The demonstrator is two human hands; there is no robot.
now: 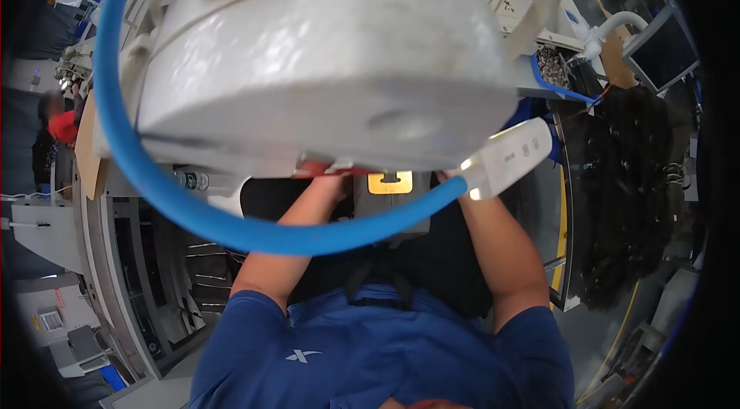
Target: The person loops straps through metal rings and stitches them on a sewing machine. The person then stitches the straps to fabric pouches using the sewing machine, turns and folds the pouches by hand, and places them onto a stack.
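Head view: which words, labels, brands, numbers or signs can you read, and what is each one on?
"X", a stylised logo: on the blue shirt.
Small grey markings: on the white end piece of the blue hose, too blurred to read.
Dark marks: on the white panel at upper right, too small to read.
No whole word or number is readable.

Ahead of the fingers, a bulky white housing point(331, 77) blocks the way and hides them. A grey block point(412, 212) takes up much of the gap between left hand point(338, 188) and right hand point(445, 176). Nearer the body, room shows between the forearms point(493, 235), but a blue hose point(308, 239) crosses the view there.
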